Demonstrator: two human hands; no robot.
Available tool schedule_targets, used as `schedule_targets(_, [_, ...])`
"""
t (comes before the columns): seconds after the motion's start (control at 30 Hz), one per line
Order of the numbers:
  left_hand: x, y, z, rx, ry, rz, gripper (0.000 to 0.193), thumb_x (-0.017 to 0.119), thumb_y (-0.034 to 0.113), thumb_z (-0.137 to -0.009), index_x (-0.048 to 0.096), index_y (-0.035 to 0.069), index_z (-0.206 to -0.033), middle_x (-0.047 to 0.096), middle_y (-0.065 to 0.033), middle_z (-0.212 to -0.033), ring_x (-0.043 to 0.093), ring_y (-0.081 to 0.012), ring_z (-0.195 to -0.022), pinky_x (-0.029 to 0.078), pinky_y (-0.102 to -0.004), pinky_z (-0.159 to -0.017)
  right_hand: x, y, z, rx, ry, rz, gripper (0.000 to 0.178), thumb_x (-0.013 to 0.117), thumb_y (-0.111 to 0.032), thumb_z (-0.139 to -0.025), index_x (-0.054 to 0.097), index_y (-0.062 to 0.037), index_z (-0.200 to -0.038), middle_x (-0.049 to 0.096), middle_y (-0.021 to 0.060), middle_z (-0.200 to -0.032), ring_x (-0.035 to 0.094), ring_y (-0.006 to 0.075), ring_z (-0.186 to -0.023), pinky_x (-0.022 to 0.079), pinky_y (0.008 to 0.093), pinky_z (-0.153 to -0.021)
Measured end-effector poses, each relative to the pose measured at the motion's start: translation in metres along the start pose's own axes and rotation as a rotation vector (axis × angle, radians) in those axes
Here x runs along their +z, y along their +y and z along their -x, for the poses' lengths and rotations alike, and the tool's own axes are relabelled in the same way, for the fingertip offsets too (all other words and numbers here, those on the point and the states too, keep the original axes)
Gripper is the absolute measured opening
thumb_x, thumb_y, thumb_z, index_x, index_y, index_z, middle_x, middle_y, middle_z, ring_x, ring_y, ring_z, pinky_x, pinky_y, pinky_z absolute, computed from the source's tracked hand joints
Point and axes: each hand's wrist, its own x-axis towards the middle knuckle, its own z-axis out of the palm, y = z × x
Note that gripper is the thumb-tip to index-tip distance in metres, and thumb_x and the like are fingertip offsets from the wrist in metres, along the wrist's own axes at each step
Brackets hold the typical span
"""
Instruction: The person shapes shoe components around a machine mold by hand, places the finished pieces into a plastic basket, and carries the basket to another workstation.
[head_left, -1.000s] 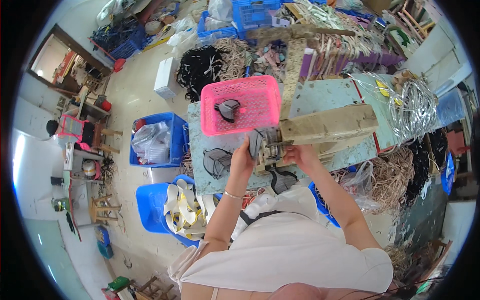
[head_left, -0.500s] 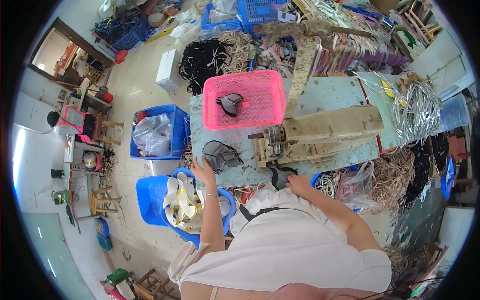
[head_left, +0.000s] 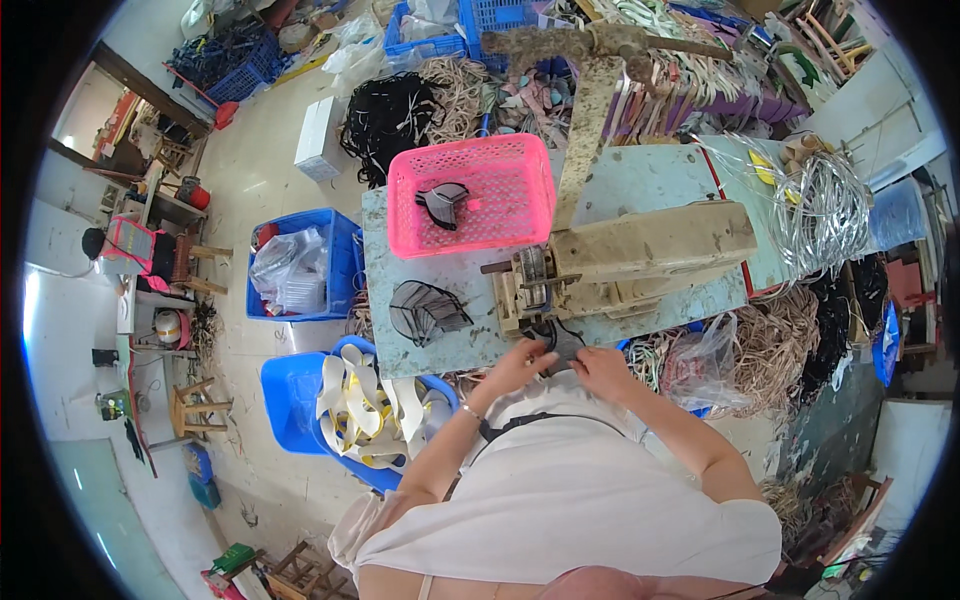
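At the table's near edge, a grey fabric piece with black trim [head_left: 562, 350] sits under the head of a beige sewing machine [head_left: 650, 245]. My left hand [head_left: 520, 366], fingers bent together, grips its left side. On its right side my right hand [head_left: 603, 373] is closed on the edge. The fingertips partly cover the piece. Left of the machine lies a loose pile of similar dark grey pieces [head_left: 428, 314]. A pink basket [head_left: 400, 240] behind the pile holds a few more grey pieces with black edging [head_left: 443, 205].
The pale blue worktable [head_left: 385, 345] is worn. To my left stand a blue crate with plastic bags [head_left: 300, 268] and a blue tub of white and yellow strap-like pieces [head_left: 365, 405]. Silver strips [head_left: 815, 215] heap at the right; tan cords [head_left: 765, 360] hang below.
My left hand has moved right from the pile of grey pieces to the piece at the machine. That piece has shifted slightly; my right hand remains on it. The whole view has shifted slightly.
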Motion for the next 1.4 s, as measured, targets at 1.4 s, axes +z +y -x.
schedule_targets(1.4, [0.036, -0.085, -0.038, 0.021, 0.136, -0.328, 0.024, 0.054, 0.022, -0.085, 0.051, -0.002, -0.090, 0.053, -0.0200, -0.087, 0.054, -0.0371, -0.080, 0.044, -0.0412, -0.068, -0.026, -0.009, 0.015, 0.242, 0.040, -0.184, 0.028, 0.059, -0.029, -0.078, 0.051, -0.0045, -0.064, 0.057, 0.0095, -0.064, 0.058, 0.0280, -0.058, 0.045, 0.0375, -0.052])
